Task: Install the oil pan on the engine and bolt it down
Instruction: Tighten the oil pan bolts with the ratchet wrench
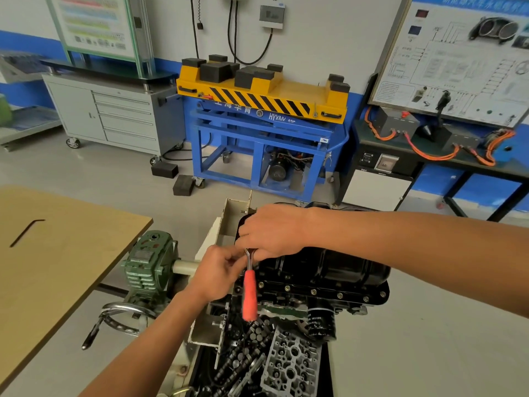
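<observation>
Left hand (220,270): forearm rising from the lower left, fingers curled, pinching the upper shank of the wrench (249,293). Wrench: red handle hanging down over the engine (289,365), head hidden under the fingers. Right hand (272,233): arm reaching in from the right edge, palm down, fingers curled over the wrench head at the pan's left end. Pan (323,270): black, seated on the engine. Bolts (313,292): a row along the pan's near flange. Filter (320,322): black, below that flange.
</observation>
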`<state>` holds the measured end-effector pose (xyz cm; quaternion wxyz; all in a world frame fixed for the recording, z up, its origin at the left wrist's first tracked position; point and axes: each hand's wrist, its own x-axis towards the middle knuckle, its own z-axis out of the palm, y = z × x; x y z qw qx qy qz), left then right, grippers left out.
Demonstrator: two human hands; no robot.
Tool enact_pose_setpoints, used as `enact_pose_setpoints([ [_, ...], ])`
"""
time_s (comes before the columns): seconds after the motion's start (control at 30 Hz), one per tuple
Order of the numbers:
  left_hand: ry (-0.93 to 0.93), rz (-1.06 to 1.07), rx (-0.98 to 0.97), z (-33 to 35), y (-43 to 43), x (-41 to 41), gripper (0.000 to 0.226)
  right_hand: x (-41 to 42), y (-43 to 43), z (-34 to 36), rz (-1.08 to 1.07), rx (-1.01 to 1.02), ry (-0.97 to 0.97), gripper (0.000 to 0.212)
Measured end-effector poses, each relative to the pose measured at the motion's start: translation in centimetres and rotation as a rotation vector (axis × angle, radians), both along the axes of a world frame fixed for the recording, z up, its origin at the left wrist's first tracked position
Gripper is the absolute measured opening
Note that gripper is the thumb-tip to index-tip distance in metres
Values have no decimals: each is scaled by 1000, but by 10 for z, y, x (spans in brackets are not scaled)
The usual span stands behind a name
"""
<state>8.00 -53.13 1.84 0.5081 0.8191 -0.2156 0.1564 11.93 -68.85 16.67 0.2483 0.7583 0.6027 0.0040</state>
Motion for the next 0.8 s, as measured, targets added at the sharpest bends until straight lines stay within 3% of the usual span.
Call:
enact_pose_setpoints([
  [0.17,64,-17,-80,2,0,-7,41,-1,10,-10,10,143,-45,42],
  [0.27,142,34,-135,11,2,-17,11,-4,21,-11,3,222,-18,44],
  [0.3,127,31,-182,13,3,-24,19,-5,23,-12,-7,226,-13,45],
  [0.33,72,17,-231,13,4,-30,44,-5,23,-13,-20,230,-11,45],
  [0.37,25,-13,-303,11,3,-37,63,-6,23,-14,-35,236,-6,44],
  [0.43,-22,9,-487,9,-9,-54,76,-7,21,-14,-68,248,8,41],
  [0.5,70,133,-739,10,-28,-60,70,-8,21,-16,-104,261,21,39],
  [0.57,232,207,-1132,22,-47,-56,65,-11,21,-17,-141,307,28,41],
  [0.63,355,325,-1417,33,-57,-46,49,-13,19,-21,-186,366,31,44],
  [0.8,460,424,-1483,42,-45,-25,45,-17,20,-34,-304,493,17,46],
])
